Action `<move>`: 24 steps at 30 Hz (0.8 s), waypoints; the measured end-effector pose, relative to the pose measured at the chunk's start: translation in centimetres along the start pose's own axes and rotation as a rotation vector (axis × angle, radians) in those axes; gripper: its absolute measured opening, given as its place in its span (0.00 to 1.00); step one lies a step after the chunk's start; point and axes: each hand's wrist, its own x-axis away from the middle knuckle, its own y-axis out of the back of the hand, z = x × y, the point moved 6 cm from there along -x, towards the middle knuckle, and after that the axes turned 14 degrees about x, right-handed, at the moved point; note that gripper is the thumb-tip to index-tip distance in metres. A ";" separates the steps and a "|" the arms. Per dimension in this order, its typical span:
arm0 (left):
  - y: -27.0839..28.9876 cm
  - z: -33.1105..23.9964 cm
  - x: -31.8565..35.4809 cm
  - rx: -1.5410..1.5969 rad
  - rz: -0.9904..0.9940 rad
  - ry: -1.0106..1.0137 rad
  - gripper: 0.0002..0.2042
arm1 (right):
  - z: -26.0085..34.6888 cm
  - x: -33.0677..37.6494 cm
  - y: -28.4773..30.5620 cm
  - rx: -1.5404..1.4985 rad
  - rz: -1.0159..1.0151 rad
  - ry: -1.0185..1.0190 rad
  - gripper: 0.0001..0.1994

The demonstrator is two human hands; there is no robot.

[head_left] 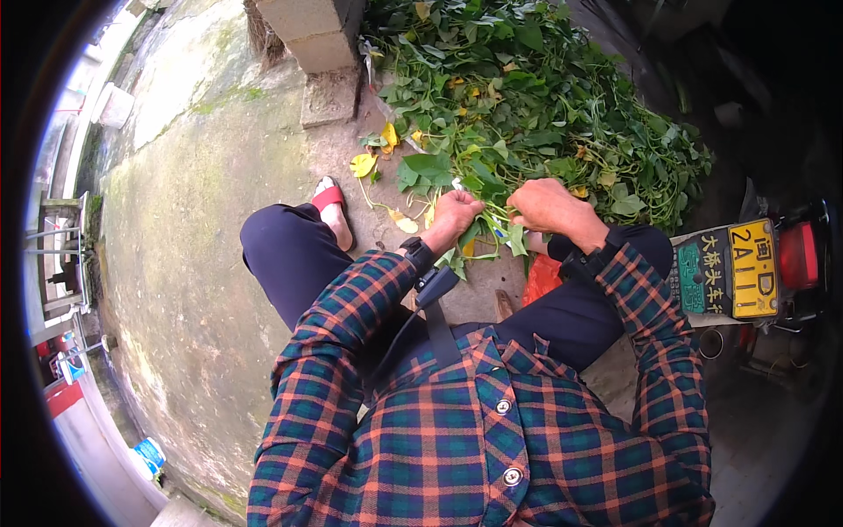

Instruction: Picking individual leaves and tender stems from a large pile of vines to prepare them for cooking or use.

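Note:
Between my knees, both hands are closed around a small bunch of leafy green vine stems (494,216). My left hand (453,218) pinches them from the left, thumb and fingers pressed together. From the right, my right hand (555,209) curls its fingers round the same stems, a short gap from the left. Broad leaves hang below the grip and spread out beyond it. Just past my hands lies a large heap of green vines (562,105), with some yellow leaves among them. What lies inside each fist is partly hidden by the fingers.
Yellow leaves (363,164) lie on the concrete floor (202,263) by my red sandal (327,197). A red plastic bag (542,279) sits near my right leg. At the right stands a motorbike with a yellow plate (753,268); a block pillar (327,53) rises at the far side.

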 end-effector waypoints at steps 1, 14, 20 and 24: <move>0.0 0.0 0.0 -0.033 0.000 -0.001 0.09 | 0.2 -0.1 -0.5 0.001 -0.005 0.007 0.09; -0.1 1.3 -0.9 0.123 0.116 0.094 0.08 | 1.3 0.6 -1.5 -0.057 -0.341 -0.037 0.07; -2.0 -1.6 0.3 0.307 0.237 0.183 0.08 | -1.4 4.0 0.0 -0.385 -0.735 -0.362 0.05; -2.0 -2.6 -0.7 0.148 0.302 0.063 0.16 | 0.0 5.9 1.8 -0.278 -0.886 -0.297 0.04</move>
